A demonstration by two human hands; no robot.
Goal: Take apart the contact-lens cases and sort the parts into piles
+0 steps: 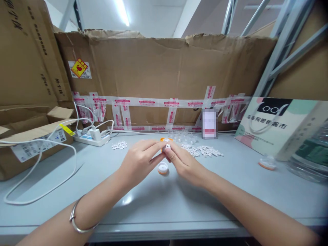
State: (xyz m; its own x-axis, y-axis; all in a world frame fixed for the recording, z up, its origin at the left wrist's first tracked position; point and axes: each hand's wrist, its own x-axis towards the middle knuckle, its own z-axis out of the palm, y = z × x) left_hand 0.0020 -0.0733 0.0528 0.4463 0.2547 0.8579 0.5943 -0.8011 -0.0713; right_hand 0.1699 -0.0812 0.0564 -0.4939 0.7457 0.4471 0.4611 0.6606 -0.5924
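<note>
My left hand [139, 159] and my right hand [186, 162] meet over the middle of the table, their fingertips pinched together on a small white plastic part [167, 146]. Fingers cover most of that part, so its full shape is hidden. Just below the hands, an orange-and-white round cap [163, 168] lies with its white inside facing up. Behind the fingertips shows another orange-and-white piece [166, 139], partly covered. Right of the hands are piles of small white plastic parts [208, 151], with clear plastic domes [183, 136] behind. White discs [119, 145] lie to the left.
A phone [209, 124] leans on the big cardboard box [153, 68] at the back. At left are a power strip [93, 138], a looping white cable [74, 164] and an open carton [28, 136]. A paper bag [269, 128], clear dome with orange base [267, 162] and large bottle [312, 157] stand right.
</note>
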